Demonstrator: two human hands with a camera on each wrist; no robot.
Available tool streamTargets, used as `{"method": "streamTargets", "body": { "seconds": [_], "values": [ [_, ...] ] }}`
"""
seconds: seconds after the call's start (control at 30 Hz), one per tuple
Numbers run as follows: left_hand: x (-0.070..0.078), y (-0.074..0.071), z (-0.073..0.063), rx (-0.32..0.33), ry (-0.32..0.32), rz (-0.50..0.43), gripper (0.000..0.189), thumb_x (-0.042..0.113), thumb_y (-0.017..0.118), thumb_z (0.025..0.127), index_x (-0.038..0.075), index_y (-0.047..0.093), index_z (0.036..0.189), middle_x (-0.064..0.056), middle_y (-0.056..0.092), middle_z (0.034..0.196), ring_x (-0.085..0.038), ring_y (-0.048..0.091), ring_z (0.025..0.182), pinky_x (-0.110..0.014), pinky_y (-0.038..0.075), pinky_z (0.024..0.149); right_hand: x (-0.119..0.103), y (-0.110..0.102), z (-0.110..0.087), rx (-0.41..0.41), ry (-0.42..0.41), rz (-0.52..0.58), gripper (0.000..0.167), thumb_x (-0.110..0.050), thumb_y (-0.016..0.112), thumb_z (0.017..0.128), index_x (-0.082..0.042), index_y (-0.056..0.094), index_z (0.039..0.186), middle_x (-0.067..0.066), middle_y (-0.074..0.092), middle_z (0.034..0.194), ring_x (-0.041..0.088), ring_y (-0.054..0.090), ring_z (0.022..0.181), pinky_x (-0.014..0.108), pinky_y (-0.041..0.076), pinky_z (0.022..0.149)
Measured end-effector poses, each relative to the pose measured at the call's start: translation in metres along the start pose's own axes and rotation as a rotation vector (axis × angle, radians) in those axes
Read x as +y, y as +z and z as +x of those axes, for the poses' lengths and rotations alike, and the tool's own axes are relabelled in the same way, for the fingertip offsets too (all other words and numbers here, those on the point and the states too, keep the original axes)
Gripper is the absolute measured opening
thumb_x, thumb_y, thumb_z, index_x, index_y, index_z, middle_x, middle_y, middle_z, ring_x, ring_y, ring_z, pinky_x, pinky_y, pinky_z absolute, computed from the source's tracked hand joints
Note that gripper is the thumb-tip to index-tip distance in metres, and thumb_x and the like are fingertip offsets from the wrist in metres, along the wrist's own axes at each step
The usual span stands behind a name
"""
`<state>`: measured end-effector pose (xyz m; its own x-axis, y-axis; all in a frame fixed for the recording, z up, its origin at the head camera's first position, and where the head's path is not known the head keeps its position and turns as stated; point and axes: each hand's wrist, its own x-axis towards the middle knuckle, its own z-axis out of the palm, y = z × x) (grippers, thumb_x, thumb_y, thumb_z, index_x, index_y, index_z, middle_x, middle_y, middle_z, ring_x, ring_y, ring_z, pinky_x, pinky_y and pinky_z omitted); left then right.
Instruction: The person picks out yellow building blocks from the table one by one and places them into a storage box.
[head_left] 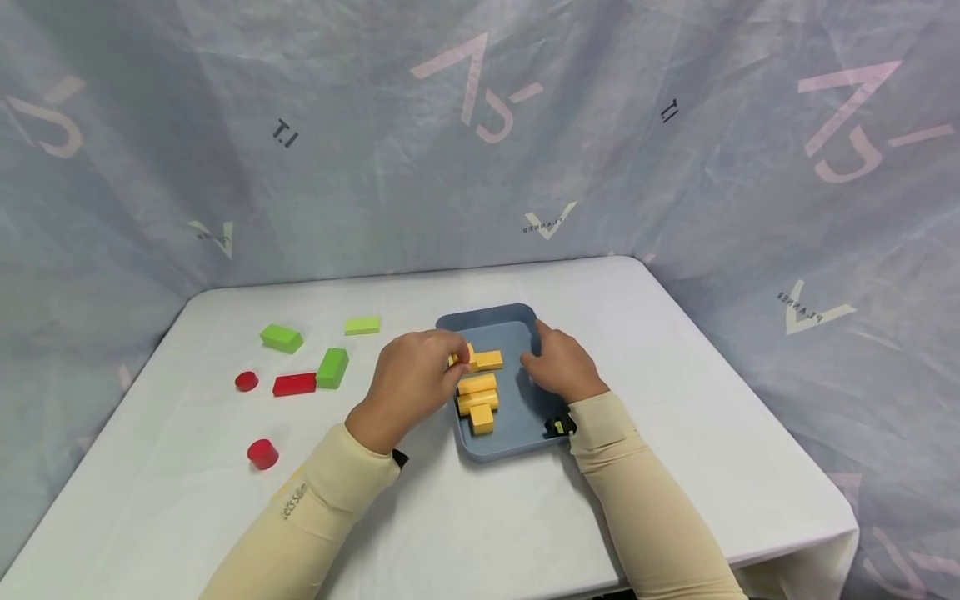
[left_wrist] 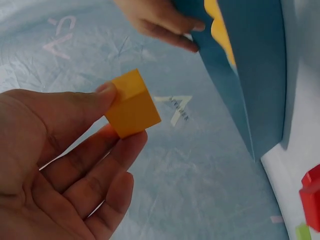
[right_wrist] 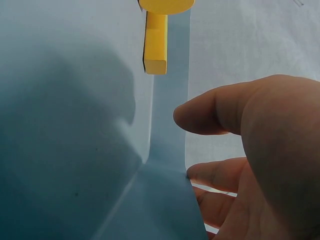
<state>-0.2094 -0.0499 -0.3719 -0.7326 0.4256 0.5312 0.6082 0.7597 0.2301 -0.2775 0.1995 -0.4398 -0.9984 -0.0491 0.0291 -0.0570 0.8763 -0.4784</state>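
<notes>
My left hand (head_left: 412,375) is over the left side of a blue-grey tray (head_left: 517,417). Between its thumb and fingers it pinches a yellow cube-like block (left_wrist: 132,105), seen clearly in the left wrist view. Inside the tray lie a yellow rectangular block (head_left: 490,360), two yellow cylinders (head_left: 477,384) and a small yellow block (head_left: 482,419). At the tray's right wall is my right hand (head_left: 566,367), its fingertips touching the rim from outside. The right thumb (right_wrist: 200,114) reaches over the rim and appears apart from the wall.
Left of the tray lie green blocks (head_left: 332,367), a light green block (head_left: 362,325), a red block (head_left: 295,384) and two red round pieces (head_left: 262,453). Something yellow shows partly behind the left sleeve (head_left: 337,475). A grey printed curtain (head_left: 360,167) surrounds the white table (head_left: 675,467).
</notes>
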Motion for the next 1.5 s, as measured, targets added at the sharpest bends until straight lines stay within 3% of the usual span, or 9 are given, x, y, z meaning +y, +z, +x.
{"method": "streamTargets", "body": {
  "seconds": [0.23,0.57,0.8,1.03,1.3,1.5],
  "values": [
    [0.008,0.011,-0.003,-0.043,0.042,-0.008,0.008,0.015,0.086,0.084,0.018,0.079,0.087,0.008,0.075,0.086,-0.009,0.066,0.071,-0.029,0.053,0.064,-0.002,0.000,-0.001,-0.014,0.005,-0.006,0.075,-0.033,0.061,0.099,-0.003,0.032,0.161,0.020,0.048,0.157,0.038,0.053,0.139,0.055,0.047,0.109],
    [0.013,0.019,-0.004,-0.070,0.052,-0.027,0.007,0.015,0.085,0.085,0.017,0.078,0.085,0.007,0.073,0.082,-0.008,0.064,0.071,-0.027,0.054,0.067,-0.002,-0.002,-0.001,0.001,-0.030,-0.014,0.074,-0.033,0.060,0.098,-0.001,0.034,0.160,0.022,0.052,0.153,0.037,0.059,0.132,0.053,0.051,0.104],
    [0.020,0.025,-0.006,-0.130,0.049,-0.056,0.012,0.021,0.088,0.083,0.017,0.077,0.085,0.007,0.073,0.082,-0.009,0.063,0.073,-0.027,0.054,0.068,-0.001,-0.004,-0.001,0.005,-0.042,-0.020,0.074,-0.033,0.059,0.098,-0.001,0.034,0.159,0.023,0.055,0.150,0.036,0.063,0.127,0.052,0.052,0.101],
    [0.024,0.033,-0.009,-0.159,0.098,-0.071,0.008,0.018,0.086,0.085,0.017,0.078,0.087,0.008,0.074,0.086,-0.006,0.063,0.073,-0.024,0.053,0.066,-0.001,-0.004,-0.002,0.007,-0.047,-0.023,0.074,-0.033,0.059,0.098,0.000,0.034,0.159,0.023,0.055,0.149,0.036,0.064,0.125,0.052,0.053,0.099],
    [0.027,0.042,-0.011,-0.178,0.139,-0.064,0.007,0.014,0.084,0.086,0.019,0.078,0.085,0.011,0.071,0.080,-0.005,0.061,0.071,-0.023,0.052,0.065,0.000,-0.004,-0.002,0.016,-0.052,-0.018,0.073,-0.032,0.059,0.098,0.000,0.035,0.159,0.023,0.058,0.147,0.032,0.068,0.112,0.048,0.055,0.090],
    [0.028,0.047,-0.012,-0.197,0.158,-0.042,0.009,0.012,0.082,0.085,0.020,0.080,0.086,0.011,0.074,0.082,-0.005,0.065,0.075,-0.026,0.056,0.069,0.001,-0.003,-0.002,0.007,-0.050,-0.006,0.073,-0.032,0.059,0.098,-0.001,0.034,0.159,0.022,0.059,0.145,0.027,0.067,0.093,0.042,0.052,0.078]
  ]
}}
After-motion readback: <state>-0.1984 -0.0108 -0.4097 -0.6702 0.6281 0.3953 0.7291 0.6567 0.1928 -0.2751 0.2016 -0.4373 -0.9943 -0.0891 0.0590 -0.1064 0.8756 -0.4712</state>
